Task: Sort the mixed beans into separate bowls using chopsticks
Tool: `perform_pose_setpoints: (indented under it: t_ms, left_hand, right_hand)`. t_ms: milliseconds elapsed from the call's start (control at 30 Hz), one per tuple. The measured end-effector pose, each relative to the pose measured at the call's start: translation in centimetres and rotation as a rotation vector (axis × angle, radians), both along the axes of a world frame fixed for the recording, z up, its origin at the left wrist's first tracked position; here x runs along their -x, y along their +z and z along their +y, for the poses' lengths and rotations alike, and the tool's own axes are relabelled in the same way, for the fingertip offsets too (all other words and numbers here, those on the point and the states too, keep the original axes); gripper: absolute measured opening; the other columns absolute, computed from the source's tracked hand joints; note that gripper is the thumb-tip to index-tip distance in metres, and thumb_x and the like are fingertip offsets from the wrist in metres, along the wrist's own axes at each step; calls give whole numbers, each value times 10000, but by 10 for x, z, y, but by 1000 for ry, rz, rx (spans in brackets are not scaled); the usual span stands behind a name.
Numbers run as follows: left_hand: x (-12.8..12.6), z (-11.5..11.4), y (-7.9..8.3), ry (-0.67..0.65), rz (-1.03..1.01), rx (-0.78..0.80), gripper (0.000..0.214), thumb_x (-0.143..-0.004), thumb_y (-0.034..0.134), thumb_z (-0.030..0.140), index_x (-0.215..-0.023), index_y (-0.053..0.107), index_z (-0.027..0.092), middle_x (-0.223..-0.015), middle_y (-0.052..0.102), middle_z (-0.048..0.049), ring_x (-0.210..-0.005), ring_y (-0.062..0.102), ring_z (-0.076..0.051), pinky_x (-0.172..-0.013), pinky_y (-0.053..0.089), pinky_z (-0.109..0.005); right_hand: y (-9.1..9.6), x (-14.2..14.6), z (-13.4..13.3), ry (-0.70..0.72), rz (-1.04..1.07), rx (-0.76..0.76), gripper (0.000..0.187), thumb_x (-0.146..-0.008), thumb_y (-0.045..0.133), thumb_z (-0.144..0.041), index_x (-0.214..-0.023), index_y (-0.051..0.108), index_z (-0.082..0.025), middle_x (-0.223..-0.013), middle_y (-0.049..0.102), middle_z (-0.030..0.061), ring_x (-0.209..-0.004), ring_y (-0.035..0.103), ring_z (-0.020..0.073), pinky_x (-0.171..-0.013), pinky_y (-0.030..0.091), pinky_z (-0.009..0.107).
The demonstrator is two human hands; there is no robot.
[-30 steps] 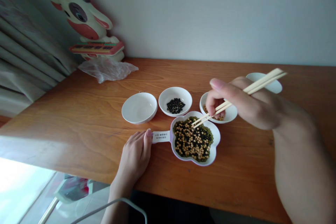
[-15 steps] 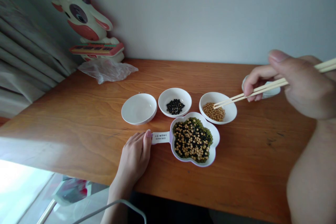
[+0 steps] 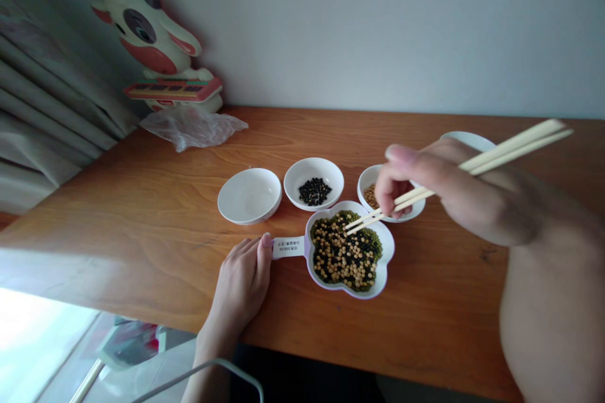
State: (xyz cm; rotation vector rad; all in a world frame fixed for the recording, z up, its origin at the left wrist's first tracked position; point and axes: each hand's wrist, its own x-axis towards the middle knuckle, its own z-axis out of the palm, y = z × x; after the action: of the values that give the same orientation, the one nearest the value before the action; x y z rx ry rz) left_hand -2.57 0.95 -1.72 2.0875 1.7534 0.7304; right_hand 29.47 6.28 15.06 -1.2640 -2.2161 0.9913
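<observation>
Chopsticks: pale and slim (image 3: 515, 143), they slant from upper right down to lower left, and we see their tips (image 3: 358, 228) reach over the upper part of the mixed beans.
Right hand: here it is (image 3: 472, 208), fingers curled and closed on the sticks, thumb along the top; the tips stand slightly apart, and we can't tell whether a bean sits between them.
Clover-shaped dish: white with a lilac rim (image 3: 390, 252), on the table (image 3: 439, 308), lying below and to the left of our right fingers, with the mixed beans (image 3: 347, 255) spread across its floor.
Handle: straight out to the left (image 3: 289, 247), a printed label on it, and our left hand (image 3: 246, 271) is right there at its end, thumb laid on, fingers bent around; what they do underneath is hidden from us.
Nearer hand: our right, by way of the sticks, has the beans; our left has only the handle. We judge everything turns on that diagonal.
Right bowl: just beyond the dish (image 3: 363, 186), half covered by our right fingers, pale beans (image 3: 370, 195) showing at its near side.
Middle bowl: behind the dish's upper edge (image 3: 336, 173), black beans (image 3: 314, 191) gathered low inside.
</observation>
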Motion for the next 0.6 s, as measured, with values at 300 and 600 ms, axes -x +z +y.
perform_pose_setpoints:
  t_ms: [300, 600]
  left_hand:
    - [0, -1, 0, -1, -3, 10, 422, -1101, 356, 357, -743, 536, 223, -785, 682, -45, -733, 617, -198, -732, 446, -318]
    - [0, 0, -1, 4, 3, 32, 449, -1110, 325, 393, -750, 530, 220, -785, 666, -42, -732, 599, -196, -737, 436, -325]
  right_hand:
    - [-20, 25, 4, 55, -139, 100, 621, -1051, 331, -635, -789, 686, -198, -709, 677, 25, -622, 564, 169, -629, 364, 359]
    - [-27, 30, 10, 67, -161, 71, 671, -1055, 274, -656, -777, 666, -188, -692, 634, 5, -606, 538, 133, -621, 393, 323]
